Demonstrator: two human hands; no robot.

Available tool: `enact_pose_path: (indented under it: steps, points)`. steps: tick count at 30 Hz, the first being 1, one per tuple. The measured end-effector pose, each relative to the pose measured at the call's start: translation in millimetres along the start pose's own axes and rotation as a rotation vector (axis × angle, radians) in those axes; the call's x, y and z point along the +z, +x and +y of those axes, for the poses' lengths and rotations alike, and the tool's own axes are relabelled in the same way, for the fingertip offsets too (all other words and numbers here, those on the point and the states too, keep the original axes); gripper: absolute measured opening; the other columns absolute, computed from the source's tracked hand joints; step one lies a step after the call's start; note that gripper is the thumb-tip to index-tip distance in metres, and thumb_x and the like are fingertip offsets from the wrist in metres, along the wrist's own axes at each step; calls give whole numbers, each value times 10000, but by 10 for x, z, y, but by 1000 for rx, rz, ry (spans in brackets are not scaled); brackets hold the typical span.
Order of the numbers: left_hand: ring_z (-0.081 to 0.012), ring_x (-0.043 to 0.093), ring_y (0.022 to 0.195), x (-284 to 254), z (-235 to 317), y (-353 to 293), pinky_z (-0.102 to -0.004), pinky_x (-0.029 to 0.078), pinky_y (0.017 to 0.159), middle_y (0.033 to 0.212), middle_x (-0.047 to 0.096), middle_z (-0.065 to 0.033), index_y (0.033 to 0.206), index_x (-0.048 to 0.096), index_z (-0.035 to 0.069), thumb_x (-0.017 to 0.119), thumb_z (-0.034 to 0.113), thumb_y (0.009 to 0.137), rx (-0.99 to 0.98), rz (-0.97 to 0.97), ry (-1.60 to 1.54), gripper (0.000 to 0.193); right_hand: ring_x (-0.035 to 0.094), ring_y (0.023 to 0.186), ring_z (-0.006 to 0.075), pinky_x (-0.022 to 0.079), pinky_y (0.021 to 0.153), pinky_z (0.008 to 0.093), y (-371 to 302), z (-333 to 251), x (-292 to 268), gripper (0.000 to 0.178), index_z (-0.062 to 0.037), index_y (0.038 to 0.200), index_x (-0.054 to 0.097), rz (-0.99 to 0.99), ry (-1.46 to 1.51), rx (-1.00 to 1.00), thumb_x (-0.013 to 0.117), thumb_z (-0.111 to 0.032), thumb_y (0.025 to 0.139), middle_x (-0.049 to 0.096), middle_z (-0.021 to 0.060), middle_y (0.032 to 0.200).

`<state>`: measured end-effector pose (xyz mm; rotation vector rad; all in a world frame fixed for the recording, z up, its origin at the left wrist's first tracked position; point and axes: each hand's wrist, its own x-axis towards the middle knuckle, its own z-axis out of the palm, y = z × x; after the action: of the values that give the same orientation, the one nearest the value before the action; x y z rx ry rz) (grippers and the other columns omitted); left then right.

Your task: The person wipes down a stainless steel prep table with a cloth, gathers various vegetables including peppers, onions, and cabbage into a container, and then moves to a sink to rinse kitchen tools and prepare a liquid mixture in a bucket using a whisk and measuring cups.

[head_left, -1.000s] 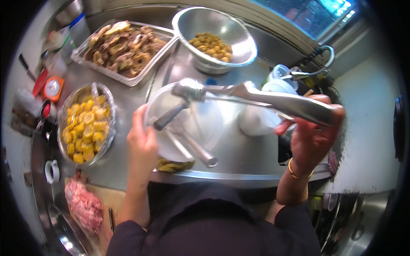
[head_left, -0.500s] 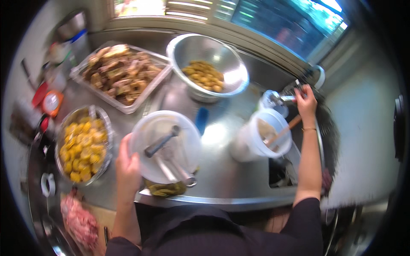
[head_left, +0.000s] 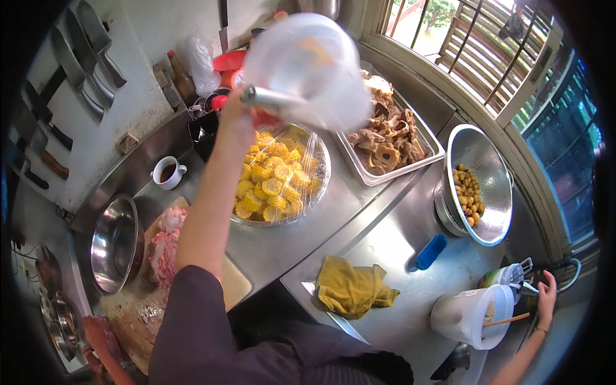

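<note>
My left hand (head_left: pixel 242 128) is raised at the top middle, gripping a translucent white plastic tub (head_left: pixel 308 58) smeared by motion. A metal cylindrical handle (head_left: pixel 273 97) shows at the tub's side by that hand; the rest of the tool is hidden. Below the tub sits a foil-edged bowl of corn pieces (head_left: pixel 273 183) under clear film. At the far right my right hand (head_left: pixel 547 298) has its fingers apart beside a small container (head_left: pixel 510 274) with metal utensils. Close to it leans a white bucket (head_left: pixel 459 317) with a wooden handle (head_left: pixel 507 319) sticking out.
A tray of cooked meat (head_left: pixel 391 144) and a colander of small brown balls (head_left: pixel 468 192) stand behind. A yellow-green cloth (head_left: pixel 350 285) and a blue brush (head_left: pixel 430 251) lie on the steel counter. At left, another person's hands (head_left: pixel 99 343) are near raw meat (head_left: pixel 168 247) on a board.
The view has turned left. My left hand has lifted the tub from above the cloth to over the corn. The metal tool has left my right hand's grasp.
</note>
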<state>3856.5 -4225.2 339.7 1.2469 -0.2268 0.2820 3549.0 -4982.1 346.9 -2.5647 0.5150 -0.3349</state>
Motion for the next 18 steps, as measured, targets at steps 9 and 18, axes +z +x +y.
enact_pose_path:
  steps: [9,18]
  points:
    - [-339,622,664,-1043,-1075,1923,-422,565,435,959,530,-229,1033,384,-112,467,29,767,-90,552,196,312,525,986,139,423,825,248,-1640,810,-248,267,-10,1161,518,223,-45,230,478,-62,901,550,69,1121]
    - [-450,614,822,-854,-1659,2673,-561,395,911,1227,474,-219,1325,282,-40,501,297,872,-309,477,-14,607,526,1014,160,443,816,269,-3086,926,-6,232,-18,1126,531,333,-89,471,476,-97,915,551,82,1105]
